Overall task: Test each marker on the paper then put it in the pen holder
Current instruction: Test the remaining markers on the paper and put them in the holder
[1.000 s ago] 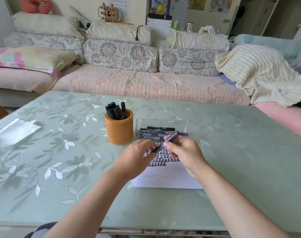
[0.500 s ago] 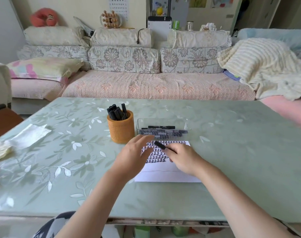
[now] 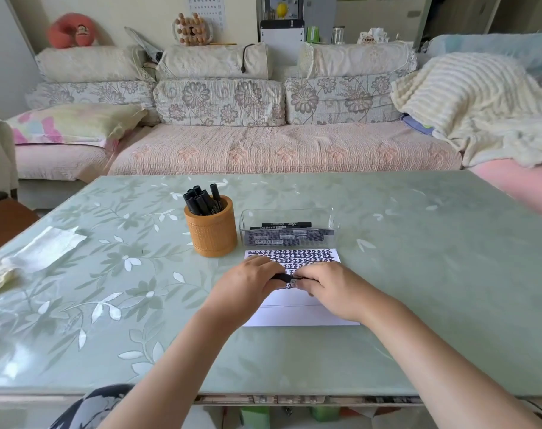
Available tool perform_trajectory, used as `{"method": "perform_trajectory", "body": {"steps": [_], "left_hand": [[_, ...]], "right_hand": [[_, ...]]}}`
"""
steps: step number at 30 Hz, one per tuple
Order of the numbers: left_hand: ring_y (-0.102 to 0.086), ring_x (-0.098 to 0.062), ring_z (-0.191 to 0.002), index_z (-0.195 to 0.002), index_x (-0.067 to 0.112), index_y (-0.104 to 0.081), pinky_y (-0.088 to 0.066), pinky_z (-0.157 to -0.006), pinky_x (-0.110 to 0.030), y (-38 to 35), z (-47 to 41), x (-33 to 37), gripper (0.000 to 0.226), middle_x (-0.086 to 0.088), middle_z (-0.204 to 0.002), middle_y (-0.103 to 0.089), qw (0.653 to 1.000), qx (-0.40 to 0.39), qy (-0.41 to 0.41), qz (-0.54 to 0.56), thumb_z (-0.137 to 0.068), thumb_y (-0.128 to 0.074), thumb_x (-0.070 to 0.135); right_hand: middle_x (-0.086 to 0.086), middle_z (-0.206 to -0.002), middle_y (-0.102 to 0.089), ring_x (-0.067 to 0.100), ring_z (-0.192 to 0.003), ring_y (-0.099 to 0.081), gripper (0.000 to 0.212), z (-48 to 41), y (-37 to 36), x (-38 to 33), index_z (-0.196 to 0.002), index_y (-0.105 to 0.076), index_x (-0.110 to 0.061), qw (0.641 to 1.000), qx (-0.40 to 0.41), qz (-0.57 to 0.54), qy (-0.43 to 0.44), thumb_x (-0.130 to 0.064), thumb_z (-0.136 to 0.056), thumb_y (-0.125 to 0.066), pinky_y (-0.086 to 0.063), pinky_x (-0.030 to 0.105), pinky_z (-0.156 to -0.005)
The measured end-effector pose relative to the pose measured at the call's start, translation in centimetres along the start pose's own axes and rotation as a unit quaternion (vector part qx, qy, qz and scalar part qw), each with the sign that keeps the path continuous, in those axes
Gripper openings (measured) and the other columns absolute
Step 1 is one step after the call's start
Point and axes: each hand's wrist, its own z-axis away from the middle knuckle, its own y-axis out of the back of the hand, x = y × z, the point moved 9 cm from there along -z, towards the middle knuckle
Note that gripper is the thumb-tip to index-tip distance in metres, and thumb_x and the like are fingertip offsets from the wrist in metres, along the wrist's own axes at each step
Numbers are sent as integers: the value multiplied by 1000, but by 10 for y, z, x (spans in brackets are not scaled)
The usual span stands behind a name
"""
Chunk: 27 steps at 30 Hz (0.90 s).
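Half a second ago the left hand (image 3: 248, 281) lay open at the paper (image 3: 294, 314) and the right hand (image 3: 328, 284) alone held the marker (image 3: 283, 277). Now I find both hands clamped on it, one at each end, the marker level just above the written rows. I judge a cap is being pressed on or pulled off; I cannot tell which. The pen holder (image 3: 212, 233), part filled, stands near on the left, behind the paper.
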Motion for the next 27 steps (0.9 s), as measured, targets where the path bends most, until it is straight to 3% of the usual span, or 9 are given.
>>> {"method": "perform_trajectory", "body": {"steps": [3,6,10,13,16,20,22,24,27], "left_hand": [[-48,-14,-85,-95,17,-65,-30,-65,-24,-4,-2,0,17,4,-83,-56,1000,-19,0,-16,-98,-53,29],[-48,-17,-75,-76,18,-57,-37,-65,-33,-9,-4,-9,24,1,-71,-55,996,-58,28,54,-98,-52,27],[-50,-15,-72,-83,12,-64,-44,-68,-37,-8,-6,-17,23,0,-71,-58,993,-68,37,93,-96,-54,27],[-46,-10,-70,-83,14,-67,-38,-64,-24,1,-8,-11,23,6,-68,-56,998,-30,-29,50,-93,-57,32],[-45,-10,-73,-89,19,-69,-37,-67,-19,5,-8,-11,29,11,-70,-55,998,-16,-60,22,-94,-51,42],[-45,-11,-72,-84,18,-64,-36,-64,-22,3,-6,-17,24,11,-68,-47,998,-26,-26,41,-96,-53,36],[-48,-11,-71,-81,15,-63,-40,-65,-29,-2,-6,-23,24,7,-67,-53,996,-54,16,70,-97,-54,29],[-51,-13,-71,-82,13,-65,-42,-67,-29,-5,-6,-30,23,5,-69,-59,990,-77,55,106,-98,-54,26],[-50,-13,-72,-86,12,-68,-39,-64,-24,-3,-6,-30,22,3,-70,-59,992,-74,36,98,-97,-55,26]], "right_hand": [[-2,-78,-54,19,-77,-51,21,-1,1,-4,-89,-62,-15,996,38,54,51,-31,-99,-53,-42,38,-71],[-4,-76,-47,19,-74,-47,11,0,9,-15,-93,-65,-14,977,109,141,120,-24,-95,-61,-37,34,-61],[-1,-70,-48,23,-65,-50,7,2,12,-27,-88,-65,-14,947,156,220,176,-20,-87,-69,-29,27,-56],[0,-80,-57,22,-77,-52,17,-3,6,-20,-94,-64,-15,978,99,147,113,-29,-98,-55,-40,36,-63],[-1,-67,-51,20,-68,-44,30,-8,-1,-9,-73,-52,-19,998,35,26,42,-33,-99,-52,-35,35,-62],[-4,-77,-55,19,-76,-49,16,-13,2,-12,-95,-65,-16,986,80,113,92,-30,-97,-57,-40,36,-65],[-10,-72,-42,15,-69,-41,3,-11,7,-21,-94,-64,-21,972,126,142,140,-23,-92,-65,-32,29,-59],[-13,-70,-32,12,-66,-34,18,-9,8,-28,-89,-56,-27,962,144,158,171,-18,-86,-72,-27,25,-58],[-7,-69,-42,18,-66,-41,9,-12,3,-26,-87,-56,-21,967,124,163,154,-23,-93,-63,-32,31,-56]]}}
